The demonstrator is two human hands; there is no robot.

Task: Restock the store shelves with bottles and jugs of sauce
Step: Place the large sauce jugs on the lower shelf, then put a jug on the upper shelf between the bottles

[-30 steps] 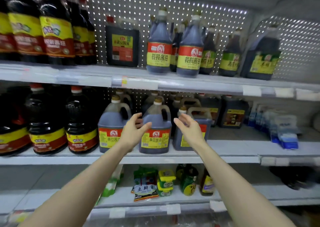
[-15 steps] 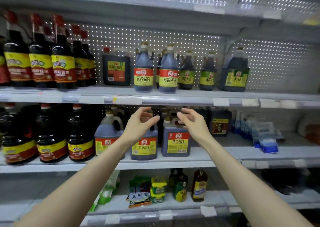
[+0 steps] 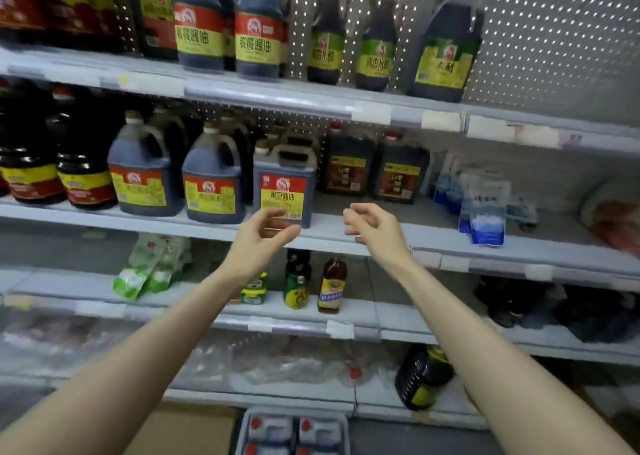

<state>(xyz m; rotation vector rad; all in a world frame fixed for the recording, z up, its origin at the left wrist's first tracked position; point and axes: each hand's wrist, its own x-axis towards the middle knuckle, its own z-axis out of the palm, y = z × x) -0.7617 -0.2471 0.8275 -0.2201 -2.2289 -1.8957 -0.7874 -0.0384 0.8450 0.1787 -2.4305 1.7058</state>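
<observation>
My left hand (image 3: 261, 243) and right hand (image 3: 375, 231) are hanging loosely curled, gripping nothing, before the middle shelf (image 3: 433, 220). One square jug (image 3: 284, 184) is standing at its front edge. More jugs (image 3: 272, 430) are waiting in the crate (image 3: 243, 428) below, so I am judging the restocking partly done.

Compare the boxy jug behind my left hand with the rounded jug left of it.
The boxy jug has flat sides and a handle across its top; the rounded jug tapers to a neck with a looped side handle. The boxy jug's label is narrow, the rounded jug's wide. Both stand upright, dark, red-and-yellow labelled.
</observation>
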